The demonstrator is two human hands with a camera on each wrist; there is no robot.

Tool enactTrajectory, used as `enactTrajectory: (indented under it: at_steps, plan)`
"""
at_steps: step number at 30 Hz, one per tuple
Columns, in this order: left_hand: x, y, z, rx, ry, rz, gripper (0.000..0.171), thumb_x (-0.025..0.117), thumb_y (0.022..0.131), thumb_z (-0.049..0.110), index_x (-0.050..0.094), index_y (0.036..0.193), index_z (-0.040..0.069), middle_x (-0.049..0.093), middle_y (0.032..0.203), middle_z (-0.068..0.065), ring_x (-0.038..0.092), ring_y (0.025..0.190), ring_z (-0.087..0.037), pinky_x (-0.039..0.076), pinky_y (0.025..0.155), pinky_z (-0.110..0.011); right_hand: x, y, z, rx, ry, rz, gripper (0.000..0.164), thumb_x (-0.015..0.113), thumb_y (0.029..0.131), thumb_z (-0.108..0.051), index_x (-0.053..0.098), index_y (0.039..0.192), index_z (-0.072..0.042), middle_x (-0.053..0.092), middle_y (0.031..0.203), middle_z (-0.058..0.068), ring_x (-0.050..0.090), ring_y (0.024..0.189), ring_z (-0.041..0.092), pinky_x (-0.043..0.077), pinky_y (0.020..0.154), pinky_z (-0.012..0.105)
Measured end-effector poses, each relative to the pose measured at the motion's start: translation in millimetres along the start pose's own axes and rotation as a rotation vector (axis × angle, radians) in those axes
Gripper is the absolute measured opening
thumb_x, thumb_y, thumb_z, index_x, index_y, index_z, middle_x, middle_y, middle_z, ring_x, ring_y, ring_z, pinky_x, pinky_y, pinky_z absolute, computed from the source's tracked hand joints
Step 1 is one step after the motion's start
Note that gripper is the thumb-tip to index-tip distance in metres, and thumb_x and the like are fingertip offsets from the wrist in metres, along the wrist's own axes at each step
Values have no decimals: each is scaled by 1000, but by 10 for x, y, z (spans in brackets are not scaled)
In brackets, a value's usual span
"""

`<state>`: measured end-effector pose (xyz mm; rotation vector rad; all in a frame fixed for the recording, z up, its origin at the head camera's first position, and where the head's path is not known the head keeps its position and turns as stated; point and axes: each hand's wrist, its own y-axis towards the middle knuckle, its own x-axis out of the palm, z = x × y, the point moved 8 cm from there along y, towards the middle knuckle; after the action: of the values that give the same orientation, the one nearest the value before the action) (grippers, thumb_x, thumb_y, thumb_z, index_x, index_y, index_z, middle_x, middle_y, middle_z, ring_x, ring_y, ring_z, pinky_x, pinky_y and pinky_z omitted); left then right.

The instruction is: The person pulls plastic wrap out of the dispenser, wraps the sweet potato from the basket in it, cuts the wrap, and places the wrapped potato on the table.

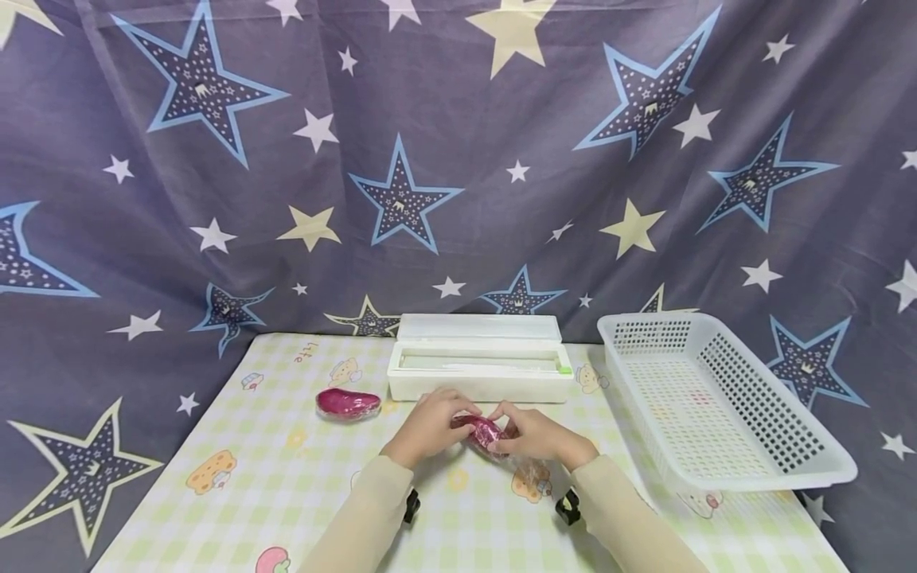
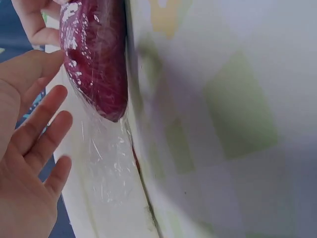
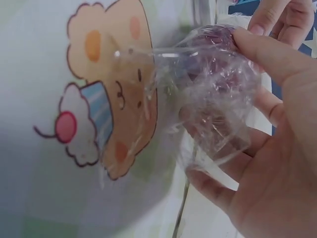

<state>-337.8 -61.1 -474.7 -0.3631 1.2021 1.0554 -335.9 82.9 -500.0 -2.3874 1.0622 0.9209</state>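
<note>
A purple-red sweet potato (image 1: pixel 484 434) in clear cling film lies between both hands, just in front of the white box. My left hand (image 1: pixel 428 427) holds its left end; in the left wrist view the thumb side touches the skin while the other fingers spread loosely alongside. With thumb and fingers, my right hand (image 1: pixel 539 436) pinches the right end. Loose cling film (image 3: pixel 218 99) bunches past that end, over the right fingers. At the other tip, a crumpled flap of film (image 2: pixel 106 158) hangs free. A second film-covered sweet potato (image 1: pixel 348 404) rests to the left.
A white cling film box (image 1: pixel 480 388) with its lid raised stands at the back, behind the hands. To the right is a white perforated plastic basket (image 1: pixel 745 481). A checked cloth with cartoon prints (image 1: pixel 243 509) covers the table, and a star-patterned curtain (image 1: pixel 458 119) hangs behind.
</note>
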Motion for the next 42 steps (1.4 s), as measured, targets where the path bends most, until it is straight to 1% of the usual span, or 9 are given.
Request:
enactTrajectory:
  at_steps: [7,13,16,21,28,32,36,39,42]
  plan:
    - [58,-119,117,39,-119,-26,28,78,88,16,74,115,11,64,106,0,60,94,-14,53,88,-31,44,-45,-55,-31,2,-27,36,69,97,-30,51,124,-14,67,82,-1,64,67,12,53,63,27]
    - [93,-184,113,21,-140,-38,32,80,87,18,72,117,11,63,108,1,61,92,-12,53,87,-28,68,-81,-110,-63,-45,-41,31,60,102,-31,51,125,-12,65,82,-6,60,65,8,52,61,26]
    - [102,-194,104,30,-164,-50,34,80,86,18,71,118,11,63,111,1,62,95,-14,52,90,-29,49,-74,-116,-80,-66,-16,25,58,103,-29,54,121,-11,66,89,-5,62,74,9,53,66,27]
    - [117,-200,90,57,-206,-68,37,81,85,16,70,120,13,63,115,4,62,102,-15,50,96,-31,-7,-54,-125,-104,-80,53,21,65,99,-28,60,112,-12,64,111,1,64,95,19,55,81,34]
    - [123,-212,84,97,-335,-74,42,82,82,9,68,121,11,64,121,4,61,105,-14,51,97,-34,-4,-63,-135,-121,-11,65,29,71,95,-26,59,120,-16,57,124,3,62,105,30,55,86,45]
    - [119,-226,108,114,-341,-73,38,84,78,9,70,113,12,65,123,2,61,106,-13,49,99,-36,19,-87,-172,-185,24,51,39,70,96,-18,58,133,-17,55,134,3,59,112,27,53,91,46]
    - [137,-241,111,92,-306,-93,32,84,78,10,69,106,16,61,115,5,60,105,-13,49,99,-33,29,-99,-209,-259,-2,52,39,69,96,-13,62,135,-13,54,139,5,53,124,24,49,99,46]
    - [151,-270,114,64,-287,-114,31,83,78,11,69,104,19,57,108,8,60,103,-15,49,97,-31,30,-95,-205,-264,8,50,35,68,97,-14,64,132,-12,53,140,9,52,126,26,50,97,47]
    - [143,-301,170,81,-273,-130,32,83,77,9,69,103,21,58,106,10,59,101,-15,49,95,-30,25,-86,-201,-254,23,49,36,68,97,-17,65,132,-11,53,139,11,54,123,26,52,94,46]
